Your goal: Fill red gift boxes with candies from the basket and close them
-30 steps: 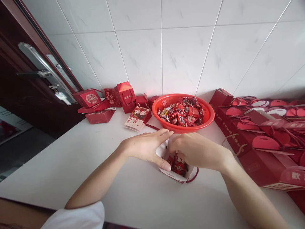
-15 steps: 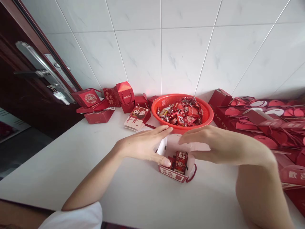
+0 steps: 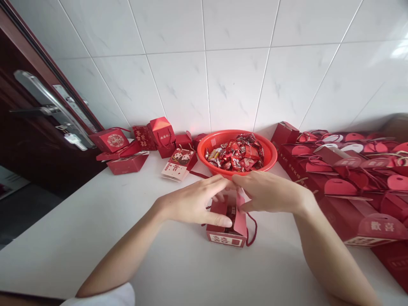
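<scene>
A small red gift box [image 3: 225,240] stands on the table in front of me, its top partly folded in. Dark red wrapped sweets [image 3: 230,211] show through the gap between its side flaps. My left hand [image 3: 197,200] holds the box from the left, thumb on the left flap and fingers reaching over the back. From the right, my right hand [image 3: 269,192] grips the right flap and the back edge, some of its fingertips hidden. A dark red cord handle [image 3: 253,229] loops out at the box's right side.
Behind the box sits a red plastic basket [image 3: 272,159] of wrapped sweets. Several filled red gift boxes [image 3: 350,212] crowd the right side. More red boxes [image 3: 127,163] and a panda-printed box [image 3: 180,163] are at the back left, near a door handle [image 3: 47,108].
The box's side flaps have been folded inward over the sweets. My right hand has moved left and down onto the box. The view has shifted slightly right.
</scene>
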`<state>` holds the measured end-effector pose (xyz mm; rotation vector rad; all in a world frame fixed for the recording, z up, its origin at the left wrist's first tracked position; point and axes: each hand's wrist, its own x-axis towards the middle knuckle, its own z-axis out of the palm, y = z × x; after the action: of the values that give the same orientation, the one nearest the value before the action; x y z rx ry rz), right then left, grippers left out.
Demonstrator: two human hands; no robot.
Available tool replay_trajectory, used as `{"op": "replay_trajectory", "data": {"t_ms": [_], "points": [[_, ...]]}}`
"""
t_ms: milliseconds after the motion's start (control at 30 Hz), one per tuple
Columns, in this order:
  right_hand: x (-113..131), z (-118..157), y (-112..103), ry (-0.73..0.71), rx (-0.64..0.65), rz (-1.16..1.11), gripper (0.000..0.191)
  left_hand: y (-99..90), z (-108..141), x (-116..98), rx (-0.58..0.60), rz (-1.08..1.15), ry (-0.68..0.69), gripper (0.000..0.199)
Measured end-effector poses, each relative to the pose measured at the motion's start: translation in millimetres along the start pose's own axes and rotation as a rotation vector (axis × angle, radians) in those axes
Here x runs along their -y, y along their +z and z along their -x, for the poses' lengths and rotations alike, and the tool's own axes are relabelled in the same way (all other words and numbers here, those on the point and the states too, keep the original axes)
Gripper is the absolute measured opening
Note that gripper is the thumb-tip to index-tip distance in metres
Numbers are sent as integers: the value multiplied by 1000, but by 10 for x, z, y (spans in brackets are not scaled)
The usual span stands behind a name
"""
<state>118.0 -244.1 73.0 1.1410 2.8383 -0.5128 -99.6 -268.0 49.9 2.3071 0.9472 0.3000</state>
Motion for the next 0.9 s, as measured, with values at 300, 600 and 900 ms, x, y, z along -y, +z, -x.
{"op": "replay_trajectory", "data": {"t_ms": [300,600,900], "points": [[-2,-157,179,219,-29,169,40,-17,8,64,124,-18,-88,71],[-298,-6,574,188,-72,-201,32,37,-109,124,86,-73,-129,24],[-423,67,955,121,-298,-578,39,135,-94,63,-64,-245,-177,43]]}}
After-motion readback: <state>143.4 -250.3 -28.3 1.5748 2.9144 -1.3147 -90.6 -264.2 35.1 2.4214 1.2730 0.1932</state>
